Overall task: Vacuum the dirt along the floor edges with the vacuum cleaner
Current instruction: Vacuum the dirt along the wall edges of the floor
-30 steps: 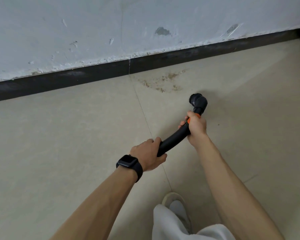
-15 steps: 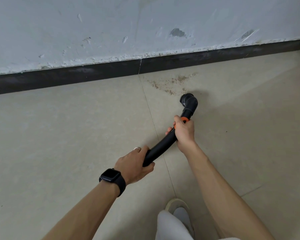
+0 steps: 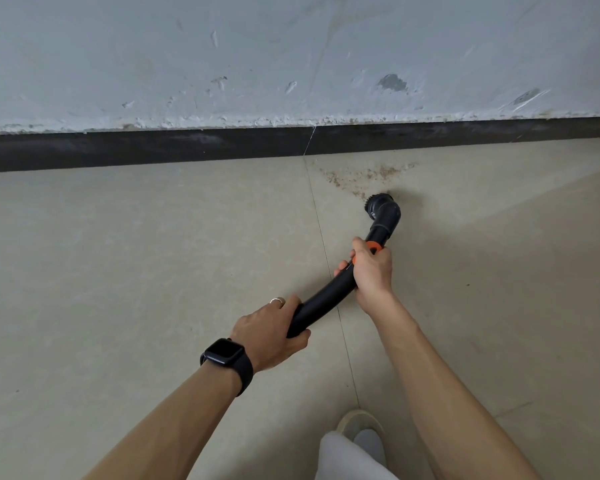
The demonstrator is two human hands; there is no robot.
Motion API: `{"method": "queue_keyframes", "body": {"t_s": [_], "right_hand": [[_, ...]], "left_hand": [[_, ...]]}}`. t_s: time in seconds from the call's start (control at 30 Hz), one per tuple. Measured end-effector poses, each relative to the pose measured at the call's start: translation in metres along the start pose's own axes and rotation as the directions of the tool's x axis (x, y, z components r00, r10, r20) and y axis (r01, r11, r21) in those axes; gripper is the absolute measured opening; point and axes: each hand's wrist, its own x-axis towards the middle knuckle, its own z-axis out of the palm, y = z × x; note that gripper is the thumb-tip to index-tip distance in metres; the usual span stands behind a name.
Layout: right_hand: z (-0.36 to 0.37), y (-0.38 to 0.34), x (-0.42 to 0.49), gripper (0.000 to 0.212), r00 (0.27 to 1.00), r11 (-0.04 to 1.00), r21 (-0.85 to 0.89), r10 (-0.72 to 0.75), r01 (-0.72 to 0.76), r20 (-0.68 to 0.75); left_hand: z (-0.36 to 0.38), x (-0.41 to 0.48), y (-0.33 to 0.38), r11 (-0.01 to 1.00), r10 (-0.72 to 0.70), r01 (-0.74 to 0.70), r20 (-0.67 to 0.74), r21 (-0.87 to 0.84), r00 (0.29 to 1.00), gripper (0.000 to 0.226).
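Note:
A black vacuum tube (image 3: 326, 301) with an orange collar runs up to a round brush nozzle (image 3: 380, 206). My right hand (image 3: 371, 271) grips the tube just below the orange collar. My left hand (image 3: 271, 332), with a ring and a black watch, grips the tube's lower end. The nozzle sits on the beige floor at the near edge of a patch of brown dirt (image 3: 364, 174), which lies close to the black skirting board (image 3: 187, 147).
A scuffed white wall (image 3: 291, 57) rises above the skirting. A tile joint (image 3: 321, 230) runs from the skirting toward my shoe (image 3: 361, 427) and white trouser leg at the bottom. Beige floor tiles spread to both sides.
The nozzle has travelled forward from the open floor to the near edge of the dirt patch. Both hands went with the tube, keeping their grips.

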Motion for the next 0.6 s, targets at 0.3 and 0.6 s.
{"method": "queue_keyframes", "body": {"t_s": [0.3,0.6], "right_hand": [[0.022,0.001,-0.004,0.02,1.0,1.0,-0.023,0.002,-0.002,0.019],[0.043,0.001,-0.01,0.021,0.998,0.999,-0.054,-0.006,0.009,0.058]], "left_hand": [[-0.007,-0.004,-0.014,1.0,-0.026,0.026,-0.019,0.004,0.999,0.034],[-0.014,-0.009,-0.027,0.998,-0.059,0.058,-0.03,-0.024,0.998,0.033]]}}
